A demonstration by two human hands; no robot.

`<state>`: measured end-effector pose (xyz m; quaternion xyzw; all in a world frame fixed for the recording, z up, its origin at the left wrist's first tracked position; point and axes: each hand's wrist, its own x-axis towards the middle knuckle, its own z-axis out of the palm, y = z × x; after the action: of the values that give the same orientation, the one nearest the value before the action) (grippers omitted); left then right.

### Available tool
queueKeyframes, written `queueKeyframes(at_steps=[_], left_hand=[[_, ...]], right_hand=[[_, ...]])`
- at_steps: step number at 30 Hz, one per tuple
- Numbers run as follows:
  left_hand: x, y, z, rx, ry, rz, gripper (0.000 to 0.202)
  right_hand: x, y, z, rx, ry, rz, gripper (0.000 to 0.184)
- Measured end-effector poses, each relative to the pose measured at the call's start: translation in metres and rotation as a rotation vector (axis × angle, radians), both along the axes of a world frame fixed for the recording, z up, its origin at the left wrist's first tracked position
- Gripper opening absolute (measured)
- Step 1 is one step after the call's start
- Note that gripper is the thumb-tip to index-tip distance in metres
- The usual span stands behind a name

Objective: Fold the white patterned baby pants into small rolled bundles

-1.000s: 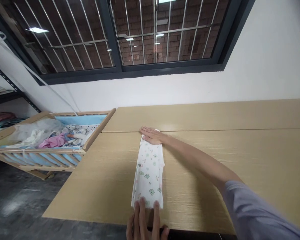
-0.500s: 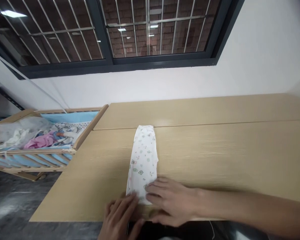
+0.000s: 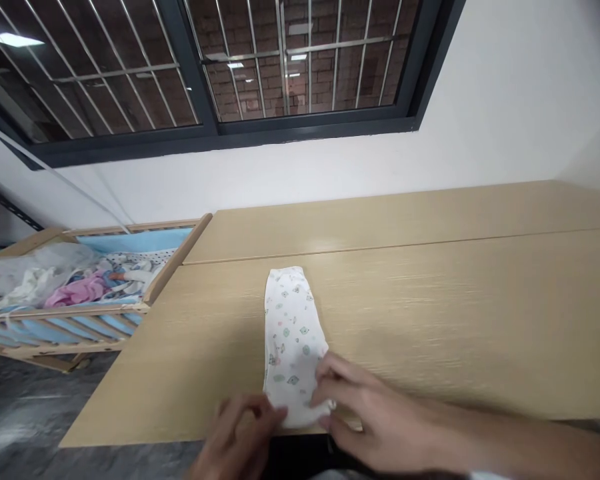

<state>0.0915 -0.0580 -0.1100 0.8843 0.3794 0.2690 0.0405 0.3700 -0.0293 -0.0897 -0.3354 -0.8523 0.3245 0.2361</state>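
A pair of white baby trousers [image 3: 291, 340] with a small green and pink print lies folded lengthwise on the wooden table [image 3: 430, 320], its narrow end pointing away from me. My left hand [image 3: 240, 430] is at the lower left corner, thumb and forefinger pinched together on the cloth. At the lower right corner, my right hand [image 3: 357, 407] has its fingers bent and closed on the near edge. Both hands are slightly blurred, and my fingers cover part of the near end.
To the left of the table stands a wooden crib [image 3: 180, 260] with blue lining. Inside it lie a pink cloth [image 3: 77, 291], a clear plastic bag [image 3: 60, 260] and other garments. A barred window [image 3: 300, 127] is set in the white wall behind.
The trousers have shifted towards me and their near end has spread to the right. My hands went from lying flat on the cloth to pinching its near corners.
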Motion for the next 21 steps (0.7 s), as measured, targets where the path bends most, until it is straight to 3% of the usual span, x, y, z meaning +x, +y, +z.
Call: queueKeyframes(at_steps=[2,4,8,12,15,18,21], left_hand=[[0.009,0.025,0.019,-0.023,-0.090,0.086,0.034],[0.018,0.060,0.037,-0.064,-0.160,0.158,0.023],[0.032,0.146,0.055,-0.163,-0.166,0.284,0.026],[0.042,0.217,0.043,-0.283,0.020,0.357,0.026],[0.050,0.248,0.024,-0.306,0.096,0.420,0.024],[0.058,0.261,0.012,-0.296,0.166,0.476,0.022],[0.067,0.248,0.013,-0.222,0.216,0.513,0.027]], right_hand=[[0.000,0.028,0.017,-0.028,0.068,-0.045,0.022],[-0.003,0.065,0.022,-0.004,0.126,-0.122,0.019],[-0.013,0.152,0.005,-0.004,0.210,-0.350,0.026],[-0.023,0.223,-0.023,-0.047,0.167,-0.454,0.019],[-0.028,0.252,-0.040,-0.021,0.097,-0.506,0.012],[-0.029,0.263,-0.052,-0.038,0.052,-0.503,0.009],[-0.023,0.259,-0.053,-0.038,0.009,-0.489,0.013]])
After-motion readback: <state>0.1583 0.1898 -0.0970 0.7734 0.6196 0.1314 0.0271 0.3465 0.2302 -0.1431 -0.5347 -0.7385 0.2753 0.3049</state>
